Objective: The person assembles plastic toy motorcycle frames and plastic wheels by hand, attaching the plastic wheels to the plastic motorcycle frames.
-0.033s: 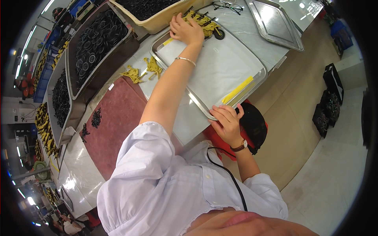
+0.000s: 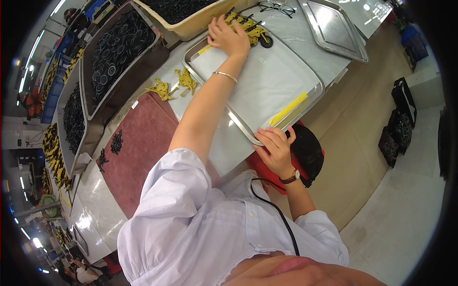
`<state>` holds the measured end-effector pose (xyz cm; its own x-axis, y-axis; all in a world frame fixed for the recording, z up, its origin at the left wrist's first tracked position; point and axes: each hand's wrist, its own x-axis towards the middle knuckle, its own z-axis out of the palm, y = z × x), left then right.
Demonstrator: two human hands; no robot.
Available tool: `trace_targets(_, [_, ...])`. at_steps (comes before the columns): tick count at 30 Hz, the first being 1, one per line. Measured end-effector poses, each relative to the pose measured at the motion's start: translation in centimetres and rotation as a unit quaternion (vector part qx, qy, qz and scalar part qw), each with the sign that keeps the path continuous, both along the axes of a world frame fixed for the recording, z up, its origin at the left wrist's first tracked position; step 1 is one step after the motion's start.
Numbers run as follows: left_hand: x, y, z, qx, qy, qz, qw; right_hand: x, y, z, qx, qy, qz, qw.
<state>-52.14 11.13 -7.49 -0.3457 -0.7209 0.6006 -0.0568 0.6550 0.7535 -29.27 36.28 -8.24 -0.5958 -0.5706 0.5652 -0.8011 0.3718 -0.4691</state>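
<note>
Yellow parts [image 2: 255,33] row up at the tray's far end

The yellow parts sit close together along the far end of a shallow metal tray [image 2: 243,127], probably bunched there to leave its white lining [image 2: 262,76] free. The left hand [image 2: 230,39] reaches across to the row, its fingers bent and a little apart; whether this grip pinches a part, I cannot tell. The right hand [image 2: 275,151] lays its fingers over the rim at the near corner, seemingly to steady the tray. Its underside is hidden, so I cannot tell whether that grip squeezes the metal.

Each part looks bright yellow and knobbly, with thin black rods jutting from the row. A black wheel [image 2: 267,41] with a paler centre shows at the row's right end. Two loose yellow pieces [image 2: 186,82] lie apart on the surface [image 2: 224,159], left of the tray, perhaps kept within easy reach.
</note>
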Motion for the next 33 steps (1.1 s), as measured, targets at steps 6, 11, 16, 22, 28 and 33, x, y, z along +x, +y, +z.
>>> trace_targets(6, [5.2,1.5,2.5,-0.271,-0.165,-0.159,0.935,0.1,0.1,-0.2,-0.005,-0.002,-0.012,1.0])
trace_targets(11, [3.8,0.1,-0.2,-0.221,-0.169,-0.163,0.947,0.3,0.0,0.0,-0.006,0.002,-0.006,1.0])
trace_targets(16, [2.9,2.0,-0.3,-0.187,-0.205,-0.096,0.956,0.2,-0.1,0.0,-0.005,0.002,-0.004,1.0])
trace_targets(22, [3.4,3.6,0.2,-0.177,-0.221,-0.042,0.958,0.1,-0.1,-0.2,0.0,0.0,-0.007,1.0])
trace_targets(28, [5.6,4.2,2.1,-0.13,-0.153,-0.083,0.976,0.3,-0.5,0.0,0.011,0.011,-0.006,1.0])
trace_targets(33, [14.2,2.7,6.7,-0.053,-0.033,-0.367,0.928,0.7,-0.4,-0.3,0.009,0.019,0.009,1.0])
